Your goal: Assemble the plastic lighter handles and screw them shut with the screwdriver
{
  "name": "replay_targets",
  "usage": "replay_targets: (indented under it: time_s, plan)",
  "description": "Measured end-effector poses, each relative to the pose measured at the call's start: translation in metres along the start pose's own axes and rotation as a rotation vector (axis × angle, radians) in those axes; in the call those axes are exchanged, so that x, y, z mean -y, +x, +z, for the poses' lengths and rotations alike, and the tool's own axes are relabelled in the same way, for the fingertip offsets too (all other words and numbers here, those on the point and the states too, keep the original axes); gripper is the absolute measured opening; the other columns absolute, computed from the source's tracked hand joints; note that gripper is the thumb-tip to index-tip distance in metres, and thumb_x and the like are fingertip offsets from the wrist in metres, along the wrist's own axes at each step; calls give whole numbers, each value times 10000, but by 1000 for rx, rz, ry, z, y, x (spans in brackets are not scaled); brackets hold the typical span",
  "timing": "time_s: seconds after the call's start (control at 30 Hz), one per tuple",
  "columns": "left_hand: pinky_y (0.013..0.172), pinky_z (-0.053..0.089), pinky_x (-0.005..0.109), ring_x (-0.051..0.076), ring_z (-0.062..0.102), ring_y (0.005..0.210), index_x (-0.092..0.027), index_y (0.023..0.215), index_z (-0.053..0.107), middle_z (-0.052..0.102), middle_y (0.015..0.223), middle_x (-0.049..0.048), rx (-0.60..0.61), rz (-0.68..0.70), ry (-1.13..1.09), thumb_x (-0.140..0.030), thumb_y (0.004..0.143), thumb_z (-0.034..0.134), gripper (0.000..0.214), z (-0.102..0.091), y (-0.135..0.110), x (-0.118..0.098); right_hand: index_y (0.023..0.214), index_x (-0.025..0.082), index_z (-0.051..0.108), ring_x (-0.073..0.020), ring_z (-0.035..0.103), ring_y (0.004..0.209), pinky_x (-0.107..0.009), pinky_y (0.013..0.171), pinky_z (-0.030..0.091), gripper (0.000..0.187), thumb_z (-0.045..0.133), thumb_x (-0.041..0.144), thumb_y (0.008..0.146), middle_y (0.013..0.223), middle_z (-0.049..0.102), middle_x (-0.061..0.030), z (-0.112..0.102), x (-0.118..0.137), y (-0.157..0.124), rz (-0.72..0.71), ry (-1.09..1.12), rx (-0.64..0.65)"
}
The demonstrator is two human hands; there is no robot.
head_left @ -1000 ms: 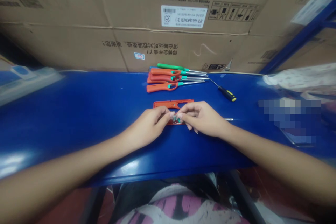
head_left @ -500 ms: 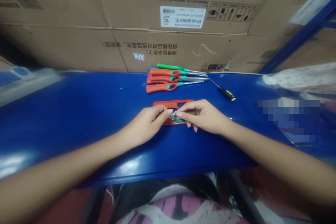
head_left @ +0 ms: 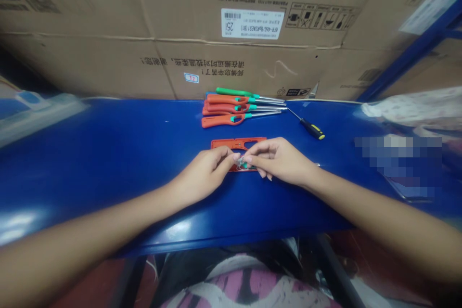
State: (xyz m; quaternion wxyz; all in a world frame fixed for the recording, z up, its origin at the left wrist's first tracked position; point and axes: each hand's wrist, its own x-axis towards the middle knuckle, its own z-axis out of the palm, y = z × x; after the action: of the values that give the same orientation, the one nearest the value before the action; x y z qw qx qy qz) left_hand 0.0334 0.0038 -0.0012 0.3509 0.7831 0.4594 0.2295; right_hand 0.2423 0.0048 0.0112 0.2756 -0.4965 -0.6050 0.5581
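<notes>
My left hand point(head_left: 207, 173) and my right hand point(head_left: 277, 160) meet fingertip to fingertip over a flat orange plastic handle shell point(head_left: 234, 144) lying on the blue table point(head_left: 108, 154). Both pinch a small green and clear part point(head_left: 244, 164) between thumb and fingers. The part is tiny and mostly hidden by the fingertips. A thin metal rod tip point(head_left: 317, 164) shows just past my right wrist.
Several finished orange and green long-nosed lighters point(head_left: 234, 106) lie stacked at the table's back. A black and yellow screwdriver point(head_left: 310, 128) lies to their right. Large cardboard boxes point(head_left: 216, 33) wall the back. Plastic bags point(head_left: 415, 106) sit at right, a clear bag point(head_left: 36, 110) at left.
Both hands stay pinched together over the orange shell, shifting only slightly; the fingers work the small part a little.
</notes>
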Motion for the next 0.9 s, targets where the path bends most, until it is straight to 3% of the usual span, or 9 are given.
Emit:
replay_targets:
  time_s: [0.17,0.33,0.4,0.5,0.63,0.77,0.9]
  plan:
    - [594,348,264,138,490,618,-190,727,490,551,660,-24,-4,-1,12,-466,1000,423,393,1,0,-2,797,139,697,-42,449,400,-176,394,338,297,818,404,734,510,577,51,-1,1,0,-15,-28,-9]
    - [601,354,264,139,520,630,-177,800,606,597,690,-16,36,29,60,-476,1011,420,410,-9,0,-3,901,158,689,-60,419,366,-187,355,316,249,674,405,875,479,517,70,-3,3,-2,45,-157,16]
    - [605,362,267,142,538,633,-175,810,651,623,698,-8,61,54,78,-467,1012,427,419,-14,0,-5,928,156,702,-58,407,391,-196,381,305,250,661,398,884,518,526,63,-5,2,-2,-6,-218,31]
    - [664,404,275,160,584,688,-170,760,674,656,731,18,55,115,121,-440,1010,440,436,-22,0,-6,895,153,728,-55,396,481,-213,455,302,227,694,374,855,647,580,25,-8,-1,-2,-196,-365,-31]
    - [768,457,293,191,640,811,-181,847,750,700,877,58,82,169,189,-394,983,490,363,-27,3,-5,940,180,740,-93,487,656,-235,602,397,210,738,359,832,893,622,-30,-15,-2,-4,-446,-594,-68]
    - [746,475,291,194,666,817,-200,964,737,740,924,48,118,113,179,-380,963,540,267,-28,3,-1,1076,218,712,-139,564,799,-260,708,430,239,705,315,859,1016,605,-43,-19,0,-7,-451,-829,-23]
    - [703,469,282,187,662,785,-192,982,676,727,866,27,66,107,210,-370,943,586,203,-28,4,5,1119,232,691,-143,580,811,-260,695,423,257,679,311,875,1065,607,-36,-20,-1,-7,-426,-950,21]
